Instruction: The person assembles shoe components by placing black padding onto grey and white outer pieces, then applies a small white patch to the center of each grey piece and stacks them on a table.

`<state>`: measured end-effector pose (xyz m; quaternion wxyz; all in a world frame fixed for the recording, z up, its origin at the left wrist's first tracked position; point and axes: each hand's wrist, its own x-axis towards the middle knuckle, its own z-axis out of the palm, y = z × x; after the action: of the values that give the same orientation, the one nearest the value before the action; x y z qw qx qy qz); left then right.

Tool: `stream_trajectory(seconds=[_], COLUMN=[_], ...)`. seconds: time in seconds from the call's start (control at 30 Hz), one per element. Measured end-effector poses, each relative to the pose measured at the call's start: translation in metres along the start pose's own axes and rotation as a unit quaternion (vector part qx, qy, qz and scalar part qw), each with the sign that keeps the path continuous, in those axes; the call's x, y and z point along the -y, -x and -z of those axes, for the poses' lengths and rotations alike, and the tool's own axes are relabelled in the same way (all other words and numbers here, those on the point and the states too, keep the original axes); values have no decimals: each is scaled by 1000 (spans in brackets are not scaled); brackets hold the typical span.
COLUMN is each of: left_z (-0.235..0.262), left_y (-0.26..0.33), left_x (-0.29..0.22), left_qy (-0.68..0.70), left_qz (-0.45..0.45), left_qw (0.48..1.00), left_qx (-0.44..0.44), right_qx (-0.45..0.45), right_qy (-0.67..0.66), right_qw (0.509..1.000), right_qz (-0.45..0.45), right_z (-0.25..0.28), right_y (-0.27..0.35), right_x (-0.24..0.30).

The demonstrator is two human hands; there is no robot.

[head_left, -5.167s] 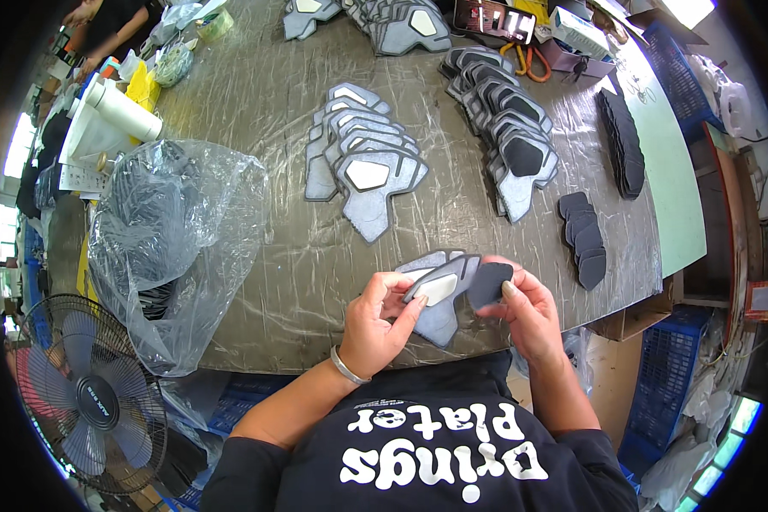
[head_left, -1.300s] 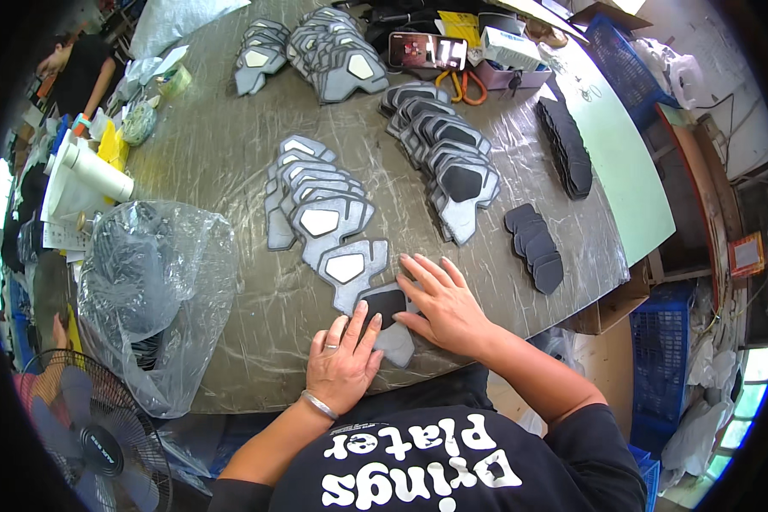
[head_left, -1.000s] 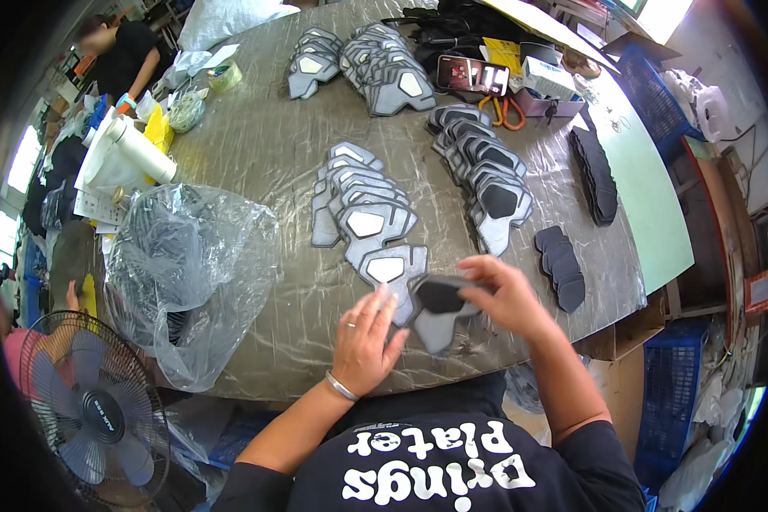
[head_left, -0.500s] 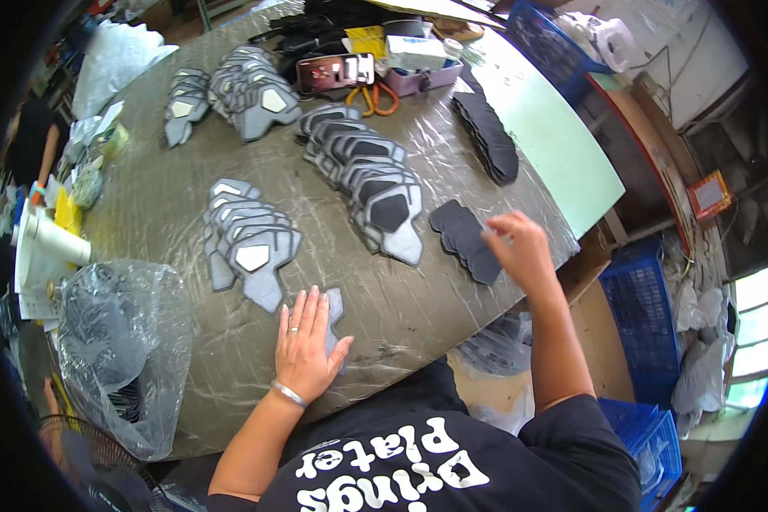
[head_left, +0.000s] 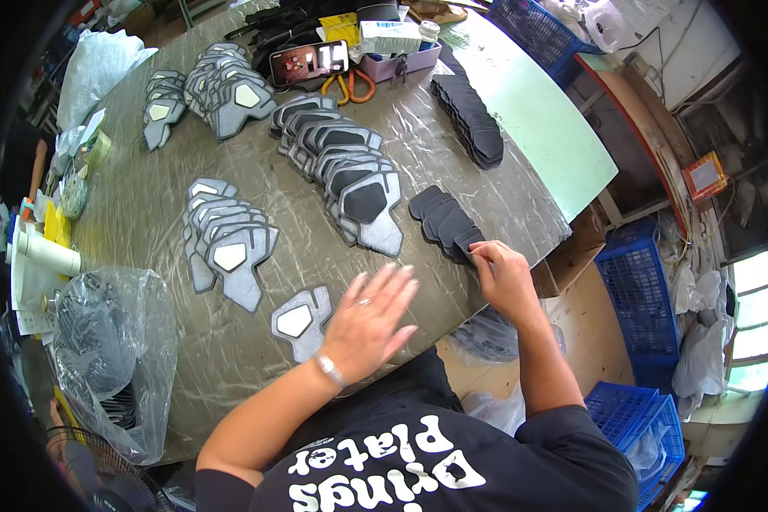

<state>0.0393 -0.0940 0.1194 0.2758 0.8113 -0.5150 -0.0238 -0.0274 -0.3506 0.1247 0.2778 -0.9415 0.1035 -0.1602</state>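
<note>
Here the right hand (head_left: 505,273) reaches to the near end of a short row of small black rounded foam pads (head_left: 445,222), fingertips curled and pinching the edge of the nearest pad close to the table's front edge. The left hand (head_left: 369,320) is spread flat, fingers apart, palm down over the crinkled clear plastic sheet covering the grey worktable (head_left: 136,213); whether it presses on the sheet or hovers just above it cannot be told. A thin silver bracelet (head_left: 327,369) circles that wrist.

Just to the left of the left hand lies a single grey shield-shaped foam piece with a pale hexagon centre (head_left: 301,320), flat on the table and apart from the others. Beyond it, further left, is an overlapping row of the same grey pieces with pale centres (head_left: 222,243). Beyond the hands, in the middle of the table, runs a longer overlapping row of grey pieces with black centres (head_left: 346,171).

At the far side lie another cluster of grey pieces (head_left: 213,85), a long stack of black foam shapes (head_left: 469,115), a phone with a lit screen (head_left: 309,61) and orange-handled scissors (head_left: 354,84). A clear plastic bag holding dark pieces (head_left: 111,358) sits at the table's left near corner, and blue plastic crates (head_left: 640,299) stand on the floor to the right.
</note>
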Motion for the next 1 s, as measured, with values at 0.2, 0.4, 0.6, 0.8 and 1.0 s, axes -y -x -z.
stream_trajectory(seconds=[0.2,0.4,0.6,0.8,1.0], left_z=[-48,-62,-60,-45,-9], left_y=[-76,-77,-78,-68,-6], left_x=[13,22,21,10,-23], left_qy=[-22,-22,-28,74,556], left_qz=[-93,-105,-110,-48,224], left_qw=[995,992,991,988,778], left_qx=[-39,-65,-64,-124,-190], right_qx=[31,14,-231,-305,-132], right_qy=[-84,-154,-626,-187,-133], right_qw=[996,985,694,928,965], right_qz=[-14,-76,-270,-105,184], right_z=[-5,-12,-1,18,-38], right_y=[-1,0,6,9,27], right_x=[-8,-11,-65,-16,82])
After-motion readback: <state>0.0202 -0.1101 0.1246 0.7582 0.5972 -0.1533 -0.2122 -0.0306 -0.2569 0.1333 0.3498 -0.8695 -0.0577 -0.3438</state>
